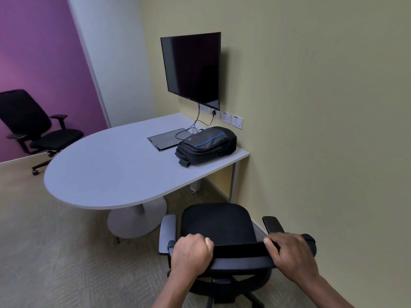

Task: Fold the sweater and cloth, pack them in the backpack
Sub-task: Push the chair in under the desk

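Backpack (pixel 206 145) lies zipped on table (pixel 106 172), contents hidden.

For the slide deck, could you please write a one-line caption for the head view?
Both hands, left hand and right hand, grip a black office chair backrest; closed backpack lies on the white table.

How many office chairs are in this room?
2: one chair nearest, both hands gripping its backrest; another chair by the purple wall. More may sit out of view.

A backpack (pixel 205 144) lies on the white table (pixel 106 170) beside cables (pixel 195 127).
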Available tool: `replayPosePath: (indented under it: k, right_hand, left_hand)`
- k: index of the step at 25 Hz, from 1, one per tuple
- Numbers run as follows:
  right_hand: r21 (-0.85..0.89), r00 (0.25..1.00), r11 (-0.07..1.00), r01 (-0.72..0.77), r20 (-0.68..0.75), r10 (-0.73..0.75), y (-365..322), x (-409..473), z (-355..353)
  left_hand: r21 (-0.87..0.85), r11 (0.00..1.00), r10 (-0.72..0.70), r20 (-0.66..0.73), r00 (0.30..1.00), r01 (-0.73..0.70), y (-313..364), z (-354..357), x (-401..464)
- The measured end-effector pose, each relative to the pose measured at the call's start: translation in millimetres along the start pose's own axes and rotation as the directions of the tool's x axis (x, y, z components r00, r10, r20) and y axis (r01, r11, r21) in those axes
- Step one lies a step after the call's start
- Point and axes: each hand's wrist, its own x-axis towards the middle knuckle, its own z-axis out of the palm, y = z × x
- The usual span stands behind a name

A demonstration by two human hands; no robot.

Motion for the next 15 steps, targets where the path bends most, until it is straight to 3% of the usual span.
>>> replayPosePath:
  k: [15]
  right_hand:
    - [0.124,0.985,0.981,0.149,0.073,-0.158,17,86,25]
  left_hand:
    - [-0.138,0.983,-0.154,-0.245,0.957,0.123,7,1,32]
